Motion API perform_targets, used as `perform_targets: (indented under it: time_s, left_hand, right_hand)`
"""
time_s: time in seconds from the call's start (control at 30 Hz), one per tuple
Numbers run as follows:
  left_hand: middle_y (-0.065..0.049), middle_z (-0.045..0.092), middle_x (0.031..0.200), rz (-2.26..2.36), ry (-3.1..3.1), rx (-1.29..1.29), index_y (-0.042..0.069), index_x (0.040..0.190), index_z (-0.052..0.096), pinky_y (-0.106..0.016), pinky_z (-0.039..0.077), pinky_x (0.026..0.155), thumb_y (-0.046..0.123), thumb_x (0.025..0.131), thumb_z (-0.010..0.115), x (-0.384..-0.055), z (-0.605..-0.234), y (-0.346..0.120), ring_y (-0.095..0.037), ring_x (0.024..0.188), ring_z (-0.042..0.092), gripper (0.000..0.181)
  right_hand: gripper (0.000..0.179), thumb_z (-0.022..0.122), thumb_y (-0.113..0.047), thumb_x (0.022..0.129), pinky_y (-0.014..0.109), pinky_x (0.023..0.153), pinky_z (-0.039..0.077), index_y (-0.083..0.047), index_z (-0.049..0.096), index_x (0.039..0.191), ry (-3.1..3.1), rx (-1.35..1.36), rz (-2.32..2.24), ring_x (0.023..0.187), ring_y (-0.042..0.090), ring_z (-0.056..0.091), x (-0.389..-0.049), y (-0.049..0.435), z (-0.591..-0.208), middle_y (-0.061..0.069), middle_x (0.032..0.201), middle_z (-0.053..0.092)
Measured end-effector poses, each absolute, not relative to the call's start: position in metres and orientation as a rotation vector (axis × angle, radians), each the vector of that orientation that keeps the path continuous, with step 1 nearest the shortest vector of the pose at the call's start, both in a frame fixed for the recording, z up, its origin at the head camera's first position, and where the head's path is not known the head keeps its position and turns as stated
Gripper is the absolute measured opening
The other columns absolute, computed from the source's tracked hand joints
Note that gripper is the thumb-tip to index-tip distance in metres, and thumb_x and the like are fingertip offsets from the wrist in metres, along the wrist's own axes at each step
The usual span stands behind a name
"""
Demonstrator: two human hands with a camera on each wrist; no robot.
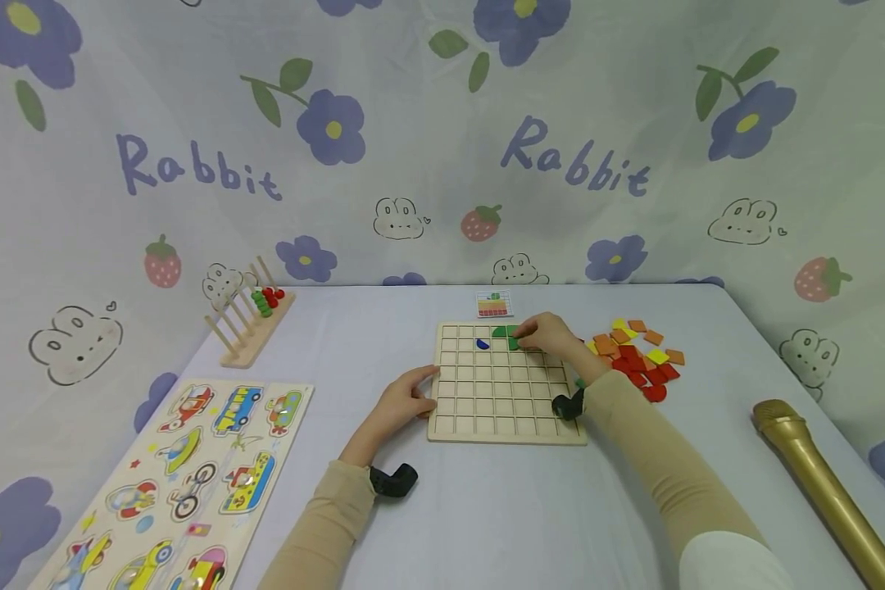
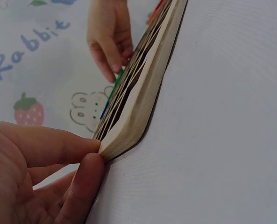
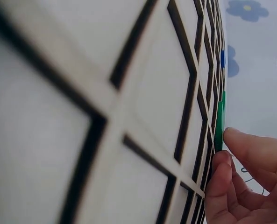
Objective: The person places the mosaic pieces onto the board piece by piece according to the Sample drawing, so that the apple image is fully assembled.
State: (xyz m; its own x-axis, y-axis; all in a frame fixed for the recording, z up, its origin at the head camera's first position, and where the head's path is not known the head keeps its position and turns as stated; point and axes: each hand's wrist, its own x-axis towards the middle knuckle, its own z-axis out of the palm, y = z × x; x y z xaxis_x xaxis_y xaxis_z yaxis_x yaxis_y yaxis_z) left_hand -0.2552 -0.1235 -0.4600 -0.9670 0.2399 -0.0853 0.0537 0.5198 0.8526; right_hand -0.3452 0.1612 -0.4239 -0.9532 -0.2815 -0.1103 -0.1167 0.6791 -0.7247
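Note:
A square wooden grid board (image 1: 501,406) lies on the table. My left hand (image 1: 401,401) pinches its left edge; in the left wrist view, the thumb and index finger (image 2: 59,142) meet at the board's corner. Over the far right part of the board, my right hand (image 1: 551,336) pinches a green tile (image 3: 219,126) between thumb and fingers. Another green piece (image 1: 498,332), with a curved edge, sits just left of it in the far row. A small blue half-round piece (image 1: 483,344) rests further left. The fingers partly hide the pinched tile.
Behind the board lies a small pattern card (image 1: 494,304). Red, orange and yellow tiles (image 1: 637,360) are heaped to the right. A gold microphone (image 1: 819,475) lies far right. On the left are a vehicle puzzle board (image 1: 214,442) and a wooden peg stand with beads (image 1: 254,332).

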Motion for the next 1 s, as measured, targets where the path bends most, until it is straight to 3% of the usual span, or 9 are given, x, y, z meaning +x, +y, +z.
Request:
perform_targets:
  time_s: [0.37, 0.7, 1.0]
  left_hand:
    - [-0.007, 0.056, 0.069, 1.430, 2.547, 0.240, 0.011, 0.136, 0.047, -0.026, 0.044, 0.056, 0.004, 0.078, 0.065, -0.253, -0.459, -0.118, -0.013, 0.059, 0.056, 0.061]
    - [-0.006, 0.056, 0.071, 1.437, 2.539, 0.242, 0.011, 0.136, 0.047, -0.026, 0.044, 0.057, 0.005, 0.079, 0.065, -0.253, -0.459, -0.117, -0.013, 0.060, 0.055, 0.060]
    - [-0.006, 0.056, 0.070, 1.439, 2.543, 0.217, 0.012, 0.136, 0.047, -0.027, 0.044, 0.057, 0.004, 0.078, 0.066, -0.255, -0.458, -0.121, -0.013, 0.060, 0.056, 0.062]
  right_hand:
    - [0.025, 0.059, -0.008, 0.087, 0.028, 0.062, 0.046, 0.002, 0.065, 0.109, 2.713, -0.271, -1.171, 0.071, 0.021, 0.057, -0.343, 0.173, -0.419, 0.018, 0.100, 0.063]
    - [0.028, 0.061, -0.012, 0.088, 0.032, 0.077, 0.050, 0.002, 0.062, 0.112, 2.596, -0.221, -1.331, 0.088, 0.022, 0.060, -0.334, 0.195, -0.421, 0.018, 0.108, 0.063]
    - [0.034, 0.062, -0.019, 0.088, 0.027, 0.078, 0.045, -0.001, 0.060, 0.117, 2.532, -0.131, -1.332, 0.094, 0.021, 0.054, -0.305, 0.236, -0.426, 0.014, 0.111, 0.062]
